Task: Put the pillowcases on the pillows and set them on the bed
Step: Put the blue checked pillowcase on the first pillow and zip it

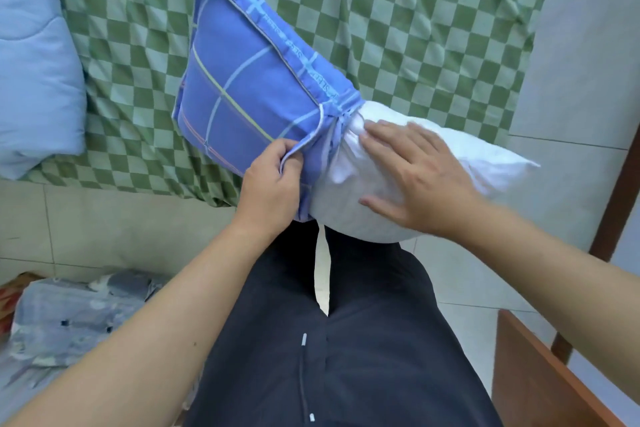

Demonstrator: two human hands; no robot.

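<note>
Pillow (398, 191) held in the air over the person's lap, at the bed (398, 28) edge; its long axis runs from upper left, out over the bed, to lower right, toward the person's right side. Case (242, 80), blue plaid, covers the far upper-left half; the white near half sticks out bare, one corner pointing right.

Left hand (273, 180) closed in a pinch on the case's open hem, fingers curled round the piped edge at the lower left of the mouth; right hand (412, 180) flat on the bare pillow just beyond the mouth, fingers straight and spread, pressing rather than gripping.

Key relation: the mouth lies between the two hands; the bare end lies to the right of and nearer than the hem, so the hem likely has to travel down and right along the long axis, or the stuffing up and left into the case. Left hand is on the case; right hand is nearer the uncovered end.

Case as container: holds about half the pillow; hem bunched tight at the upper side of the mouth, possibly caught on a fold there, hard to tell from this angle.

Judgement: mid-stuffing; pillow not yet set on the bed.

On the bed at far left, a pale blue quilt (31, 62); on the floor at lower left, a crumpled grey-blue cloth (76, 319), perhaps another case.
</note>
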